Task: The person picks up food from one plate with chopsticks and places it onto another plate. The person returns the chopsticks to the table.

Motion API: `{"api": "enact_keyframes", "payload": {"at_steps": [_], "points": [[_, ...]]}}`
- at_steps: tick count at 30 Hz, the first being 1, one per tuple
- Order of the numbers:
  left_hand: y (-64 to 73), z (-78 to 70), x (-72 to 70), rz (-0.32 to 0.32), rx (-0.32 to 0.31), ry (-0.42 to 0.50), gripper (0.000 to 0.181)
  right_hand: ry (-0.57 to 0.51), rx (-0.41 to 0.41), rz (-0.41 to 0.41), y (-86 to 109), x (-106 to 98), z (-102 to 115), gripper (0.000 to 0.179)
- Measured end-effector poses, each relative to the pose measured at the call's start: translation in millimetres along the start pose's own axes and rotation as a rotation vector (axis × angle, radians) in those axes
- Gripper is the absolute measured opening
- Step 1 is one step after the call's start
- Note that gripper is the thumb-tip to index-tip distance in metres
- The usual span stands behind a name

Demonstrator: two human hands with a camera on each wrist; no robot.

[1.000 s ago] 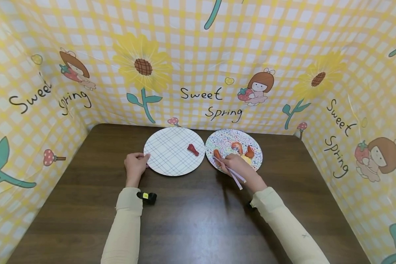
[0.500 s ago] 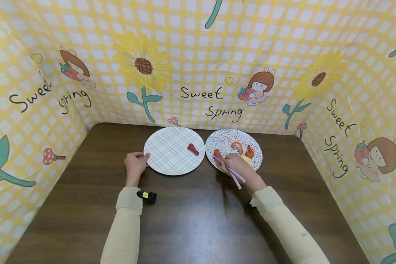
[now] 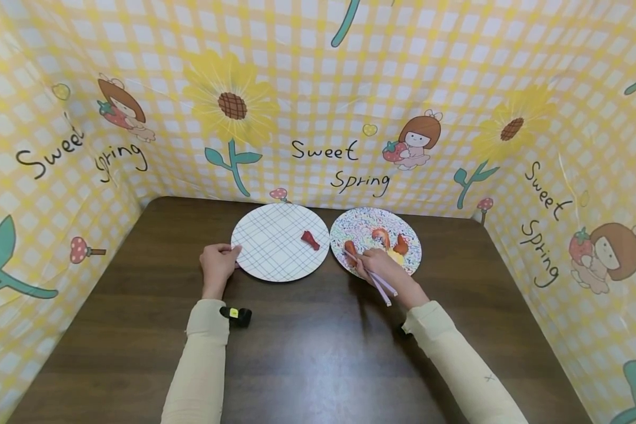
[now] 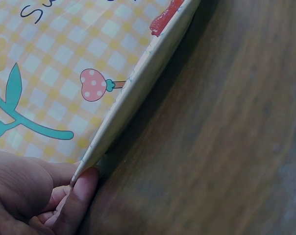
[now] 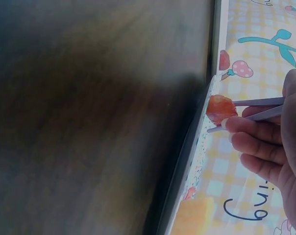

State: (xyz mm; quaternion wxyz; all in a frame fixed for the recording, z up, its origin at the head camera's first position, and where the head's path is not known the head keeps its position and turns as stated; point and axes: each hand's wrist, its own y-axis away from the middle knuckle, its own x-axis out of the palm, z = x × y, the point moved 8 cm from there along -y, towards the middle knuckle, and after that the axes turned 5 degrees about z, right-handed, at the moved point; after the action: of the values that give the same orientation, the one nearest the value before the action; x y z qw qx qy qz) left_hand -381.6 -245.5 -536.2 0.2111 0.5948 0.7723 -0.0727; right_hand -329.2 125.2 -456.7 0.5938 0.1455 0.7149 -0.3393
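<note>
Plainly, checked plate (image 3: 270, 254): red piece (image 3: 310, 239); speckled plate (image 3: 351, 223): orange pieces (image 3: 401, 244).

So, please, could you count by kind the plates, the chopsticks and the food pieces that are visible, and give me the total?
Plates: 2 (checked plate, speckled plate)
Chopsticks: 2
Food pieces: 5 (dark red piece, reddish-brown piece at the chopsticks, pink-white piece, orange piece, yellow piece)
Total: 9
</note>
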Motion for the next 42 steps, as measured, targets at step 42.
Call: {"api": "enact_keyframes", "payload": {"at_steps": [42], "points": [[2.9,-4.3,-1.9,-0.02,0.04,-0.01,0.037,0.07,-0.129,-0.211,-11.0,-23.6,5.8,0.021]]}}
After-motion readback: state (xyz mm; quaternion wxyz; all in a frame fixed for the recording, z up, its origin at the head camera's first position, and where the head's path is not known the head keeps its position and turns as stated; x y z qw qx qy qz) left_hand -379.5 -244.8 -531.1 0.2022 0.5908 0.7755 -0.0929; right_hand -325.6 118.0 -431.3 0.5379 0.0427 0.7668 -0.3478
